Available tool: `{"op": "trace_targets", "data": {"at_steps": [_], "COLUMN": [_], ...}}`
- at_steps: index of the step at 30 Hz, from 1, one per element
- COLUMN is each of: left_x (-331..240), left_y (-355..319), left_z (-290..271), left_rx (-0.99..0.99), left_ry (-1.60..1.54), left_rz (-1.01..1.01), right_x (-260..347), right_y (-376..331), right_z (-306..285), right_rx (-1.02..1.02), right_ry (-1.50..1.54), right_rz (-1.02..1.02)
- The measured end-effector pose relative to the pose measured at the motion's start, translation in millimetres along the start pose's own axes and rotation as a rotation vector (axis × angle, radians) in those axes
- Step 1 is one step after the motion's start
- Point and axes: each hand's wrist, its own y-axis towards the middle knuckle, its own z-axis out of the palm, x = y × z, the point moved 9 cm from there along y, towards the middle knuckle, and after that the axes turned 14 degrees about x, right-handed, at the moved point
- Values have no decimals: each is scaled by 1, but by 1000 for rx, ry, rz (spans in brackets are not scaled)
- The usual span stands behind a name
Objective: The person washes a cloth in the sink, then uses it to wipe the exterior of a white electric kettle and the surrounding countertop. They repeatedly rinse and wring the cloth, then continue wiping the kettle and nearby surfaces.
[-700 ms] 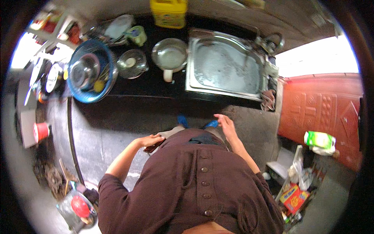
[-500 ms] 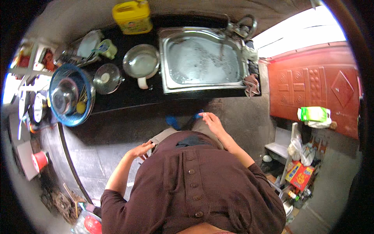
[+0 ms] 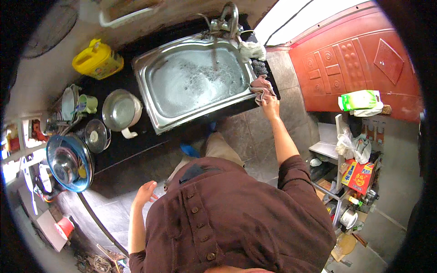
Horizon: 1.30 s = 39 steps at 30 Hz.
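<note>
Currently:
right hand (image 3: pixel 270 101): fingers closed on rag (image 3: pixel 261 86)
rag: draped over sink (image 3: pixel 154 114) right rim, on counter edge
left hand (image 3: pixel 145 193): fingers spread, empty, hanging by hip
sink: soapy water

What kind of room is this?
Most likely a home kitchen: a steel sink full of soapy water under a tap, pots and bowls on the dark counter, and the right hand on a cloth at the sink's edge.
</note>
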Motion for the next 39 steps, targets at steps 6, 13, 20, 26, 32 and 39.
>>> {"op": "trace_targets", "data": {"at_steps": [6, 13, 20, 26, 32, 39], "left_x": [-90, -230, -336, -369, -325, -359], "left_y": [15, 71, 179, 226, 279, 303], "left_z": [5, 31, 56, 32, -53, 13], "left_rx": [-45, 20, -189, 36, -551, -785], "left_ry": [83, 120, 33, -347, -189, 887], "left_rz": [71, 180, 570, 499, 425, 277], "right_x": [-45, 19, 169, 195, 126, 203], "right_y": [59, 42, 39, 98, 163, 137], "right_z": [6, 46, 54, 48, 99, 154], "right_rx": [-95, 365, 745, 610, 545, 456], "right_ry": [46, 128, 665, 733, 294, -168], "right_rz": [104, 40, -268, -386, 18, -555]}}
